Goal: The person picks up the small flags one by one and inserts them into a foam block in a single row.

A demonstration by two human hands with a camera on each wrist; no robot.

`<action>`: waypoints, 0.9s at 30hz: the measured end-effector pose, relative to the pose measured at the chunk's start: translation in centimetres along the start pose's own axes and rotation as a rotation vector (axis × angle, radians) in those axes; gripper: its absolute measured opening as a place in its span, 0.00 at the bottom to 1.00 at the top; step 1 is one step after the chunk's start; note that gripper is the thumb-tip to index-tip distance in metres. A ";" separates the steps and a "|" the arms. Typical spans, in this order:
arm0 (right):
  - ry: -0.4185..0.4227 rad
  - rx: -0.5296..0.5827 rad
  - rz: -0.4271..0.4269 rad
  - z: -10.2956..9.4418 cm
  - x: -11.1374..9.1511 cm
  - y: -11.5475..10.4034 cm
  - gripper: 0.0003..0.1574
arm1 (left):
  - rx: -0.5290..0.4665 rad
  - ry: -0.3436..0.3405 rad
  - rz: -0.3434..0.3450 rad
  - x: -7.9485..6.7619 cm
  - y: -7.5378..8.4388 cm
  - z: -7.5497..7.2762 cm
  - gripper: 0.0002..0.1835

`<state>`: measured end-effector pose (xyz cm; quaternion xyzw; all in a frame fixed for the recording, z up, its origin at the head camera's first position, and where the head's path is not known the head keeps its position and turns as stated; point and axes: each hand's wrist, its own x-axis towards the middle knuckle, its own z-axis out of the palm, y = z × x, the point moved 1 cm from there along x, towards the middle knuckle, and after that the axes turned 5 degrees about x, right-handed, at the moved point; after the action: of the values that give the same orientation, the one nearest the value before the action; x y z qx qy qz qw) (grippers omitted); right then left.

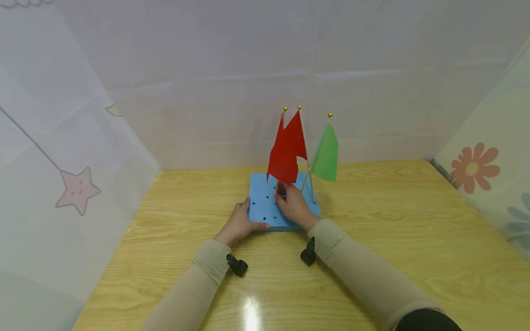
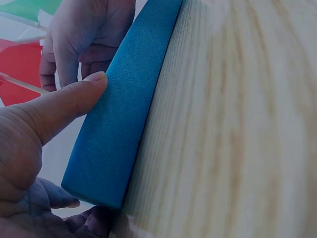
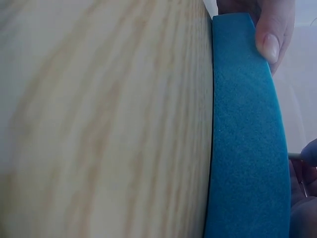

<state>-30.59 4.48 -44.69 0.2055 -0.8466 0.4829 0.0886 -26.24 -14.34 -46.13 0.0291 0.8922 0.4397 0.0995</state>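
A blue foam block [image 1: 258,209] dotted with small holes lies on the wooden table. My left hand [image 1: 240,221] grips its near left corner, thumb along the front edge and fingers against the left side. Over the block, my right hand [image 1: 295,204] pinches the thin stick of the left red flag [image 1: 282,158]; the stick's lower end meets the block near a hole. Behind it, a second red flag [image 1: 297,133] partly overlaps the first. A green flag [image 1: 327,154] stands at the right, its stick crossing another. In the left wrist view the thumb [image 2: 74,101] presses the block's side.
Bare wooden tabletop [image 1: 186,202] surrounds the block. A pale cloth backdrop [image 1: 232,115] rises behind the table, with printed side panels bearing a star [image 1: 78,189] and a flower [image 1: 474,168]. Gold balls [image 1: 330,115] top the flag sticks.
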 end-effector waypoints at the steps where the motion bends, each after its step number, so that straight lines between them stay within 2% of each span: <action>1: 0.000 -0.003 0.003 0.0 0.0 0.0 0.06 | -0.003 0.000 0.001 0.0 0.0 0.0 0.64; 9: 0.003 0.022 0.016 0.0 -0.1 -0.1 0.07 | 0.003 0.010 0.009 0.0 0.0 0.1 0.64; 16: -0.007 0.026 0.038 0.1 -0.7 0.0 0.10 | 0.052 0.009 0.006 -0.1 -0.3 0.3 0.64; 22: 0.008 0.051 0.025 0.0 -0.7 0.2 0.09 | 0.021 0.008 0.010 -0.2 -0.2 0.3 0.63; 27: -0.015 0.021 0.019 -0.3 -0.5 0.0 0.09 | 0.019 0.019 0.012 -0.1 -0.1 0.3 0.63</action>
<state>-30.13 4.84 -44.69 0.2018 -0.8440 0.4912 0.0756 -26.09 -14.18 -46.34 0.0310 0.8969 0.4322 0.0882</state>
